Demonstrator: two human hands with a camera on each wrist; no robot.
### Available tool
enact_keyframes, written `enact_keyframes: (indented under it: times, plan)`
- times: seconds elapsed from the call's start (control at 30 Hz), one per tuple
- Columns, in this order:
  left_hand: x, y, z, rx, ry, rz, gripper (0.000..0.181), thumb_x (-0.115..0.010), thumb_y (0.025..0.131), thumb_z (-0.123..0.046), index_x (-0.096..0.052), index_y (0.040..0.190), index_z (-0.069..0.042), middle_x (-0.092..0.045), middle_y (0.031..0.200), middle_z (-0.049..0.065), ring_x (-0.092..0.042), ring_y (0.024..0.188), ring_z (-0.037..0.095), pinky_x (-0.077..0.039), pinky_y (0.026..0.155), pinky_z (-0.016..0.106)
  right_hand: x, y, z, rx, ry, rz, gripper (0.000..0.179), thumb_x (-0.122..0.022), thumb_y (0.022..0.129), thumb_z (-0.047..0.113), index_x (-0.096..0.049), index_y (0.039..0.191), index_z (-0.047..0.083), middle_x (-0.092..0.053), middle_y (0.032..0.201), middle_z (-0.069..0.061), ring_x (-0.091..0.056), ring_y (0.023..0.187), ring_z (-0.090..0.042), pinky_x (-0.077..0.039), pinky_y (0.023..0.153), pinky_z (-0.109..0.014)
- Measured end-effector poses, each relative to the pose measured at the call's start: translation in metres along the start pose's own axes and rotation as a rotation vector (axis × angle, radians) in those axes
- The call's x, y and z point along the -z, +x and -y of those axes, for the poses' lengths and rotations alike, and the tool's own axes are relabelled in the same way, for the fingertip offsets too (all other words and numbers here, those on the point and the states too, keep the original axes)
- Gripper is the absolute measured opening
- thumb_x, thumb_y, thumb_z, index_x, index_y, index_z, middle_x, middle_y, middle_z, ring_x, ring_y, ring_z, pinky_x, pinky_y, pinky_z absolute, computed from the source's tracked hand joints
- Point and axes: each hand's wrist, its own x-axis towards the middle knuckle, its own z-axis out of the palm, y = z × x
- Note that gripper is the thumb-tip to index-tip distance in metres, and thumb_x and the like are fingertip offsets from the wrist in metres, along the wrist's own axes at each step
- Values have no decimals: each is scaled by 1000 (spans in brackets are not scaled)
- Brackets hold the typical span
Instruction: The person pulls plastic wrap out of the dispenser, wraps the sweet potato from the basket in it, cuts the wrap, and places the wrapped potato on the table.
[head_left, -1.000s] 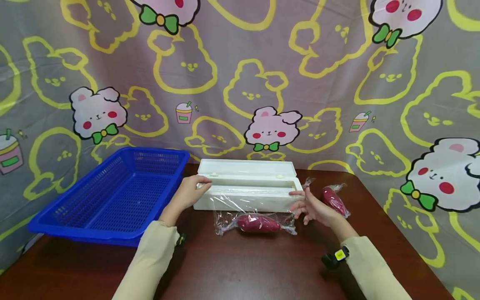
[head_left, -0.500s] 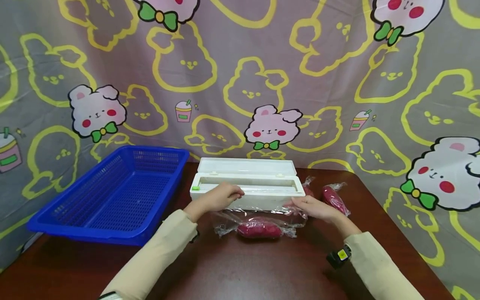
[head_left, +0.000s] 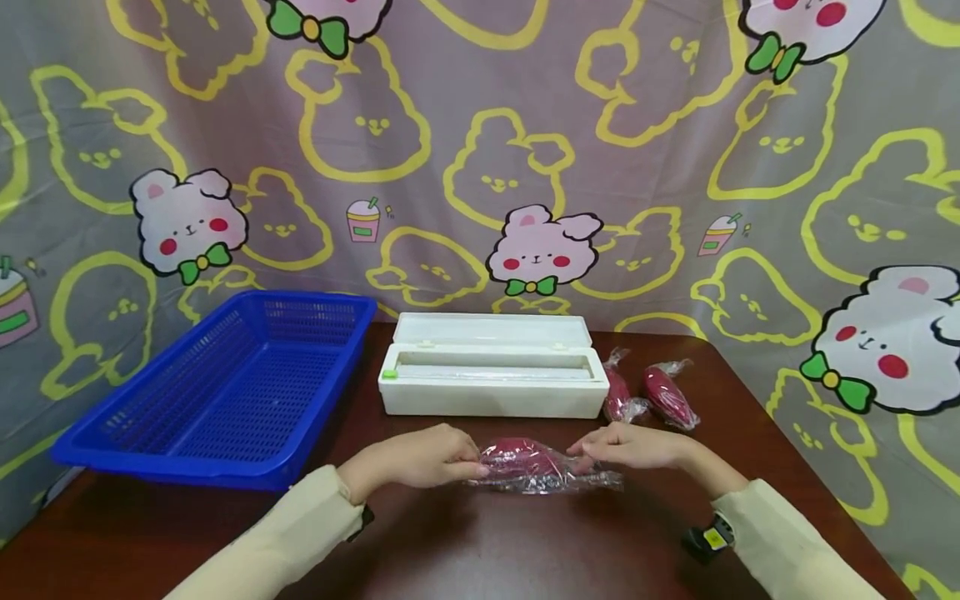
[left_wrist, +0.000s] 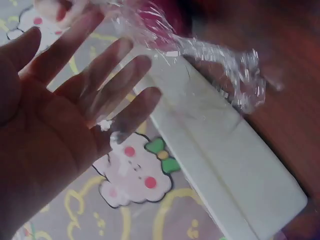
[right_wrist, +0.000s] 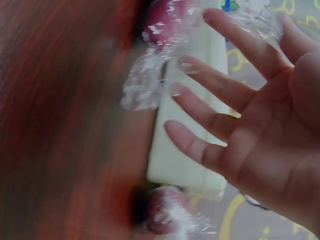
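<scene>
In the head view a reddish-purple sweet potato (head_left: 521,454) lies on the table with clear cling film (head_left: 543,483) loosely around it. My left hand (head_left: 420,454) is at its left end, fingertips and thumb right at the film. At the right end, my right hand (head_left: 630,446) touches the film with its fingers. The wrist views show straight, spread fingers on both hands. Film (left_wrist: 225,60) trails off the sweet potato (left_wrist: 160,22) near the left fingertips, and film (right_wrist: 255,22) also spans the right index finger and thumb. Behind stands a white cling film dispenser (head_left: 495,400), lid raised.
Two more film-wrapped sweet potatoes, one close beside the dispenser (head_left: 617,396) and one farther right (head_left: 667,396), lie on the brown table (head_left: 525,550). A large blue basket (head_left: 180,475) stands at the left. A patterned curtain (head_left: 420,200) hangs behind the table.
My hands have left the dispenser and come nearer, to either end of the sweet potato. The film no longer stretches from the dispenser; it now lies folded over the sweet potato. The green cutter shows at the dispenser's left.
</scene>
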Motion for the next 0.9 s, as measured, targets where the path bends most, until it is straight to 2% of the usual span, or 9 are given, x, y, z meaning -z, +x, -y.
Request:
enact_keyframes:
  times: [0.07, 0.13, 0.23, 0.3, 0.37, 0.43, 0.53, 0.67, 0.9]
  plan:
    - [-2, -4, -8, 9, 22, 39, 34, -51, 91, -23, -62, 63, -8, -54, 72, -12, -47, 67, -2, -40, 63, 13, 0, -1, 5, 45, -48, 3, 32, -40, 96, 20, -69, 100, 6, -56, 115, -15, -51, 106, -23, -43, 84, -30]
    - [-4, -6, -14, 26, 70, 40, 32, -53, 90, -24, -62, 62, -10, -51, 66, -13, -45, 62, -2, -38, 59, 12, 0, -1, 9, 97, -92, -17, 28, -46, 94, 19, -69, 99, 4, -60, 109, -14, -54, 100, -18, -45, 81, -30]
    - [-4, -4, -20, 61, 179, -49, 23, -58, 87, -23, -65, 68, -10, -51, 64, -10, -46, 60, 1, -40, 57, 17, -3, 1, 16, 111, -148, -82, 27, -53, 90, 21, -66, 103, 1, -63, 102, -10, -56, 92, -11, -47, 77, -29]
    - [-7, -1, -21, 87, 240, -129, 17, -61, 85, -24, -68, 79, -9, -56, 71, -5, -52, 66, 4, -44, 61, 21, -6, 5, 19, 76, -181, -121, 35, -56, 88, 27, -62, 109, -1, -63, 103, -10, -57, 90, -13, -48, 76, -30]
    - [-12, 3, -18, 110, 280, -181, 23, -63, 83, -26, -67, 94, -6, -60, 83, 0, -56, 75, 8, -47, 67, 24, -10, 8, 21, 11, -221, -153, 44, -57, 87, 32, -57, 114, -2, -61, 106, -11, -57, 93, -16, -47, 77, -32]
    - [-19, 8, -14, 124, 306, -197, 35, -63, 82, -31, -63, 105, -4, -59, 94, 4, -58, 84, 13, -47, 72, 26, -14, 14, 22, -30, -265, -177, 53, -58, 85, 37, -53, 119, -3, -59, 109, -15, -57, 90, -20, -47, 74, -34]
    - [-29, 14, -7, 141, 350, -183, 51, -63, 81, -39, -56, 116, -3, -56, 106, 7, -56, 94, 16, -46, 77, 29, -21, 22, 22, -63, -278, -200, 64, -60, 83, 40, -45, 126, -5, -54, 115, -20, -56, 96, -27, -47, 77, -39]
    - [-38, 20, 2, 159, 367, -147, 62, -61, 79, -47, -51, 122, -3, -53, 114, 8, -53, 101, 18, -45, 82, 30, -29, 30, 20, -81, -305, -204, 74, -62, 79, 47, -40, 130, -2, -48, 122, -19, -50, 107, -30, -44, 83, -44]
    - [-42, 28, 12, 203, 334, -65, 84, -65, 70, -55, -43, 130, 0, -47, 126, 12, -46, 113, 22, -40, 90, 31, -40, 36, 12, -88, -471, -194, 89, -66, 68, 58, -39, 132, 4, -50, 121, -13, -47, 109, -27, -39, 87, -46]
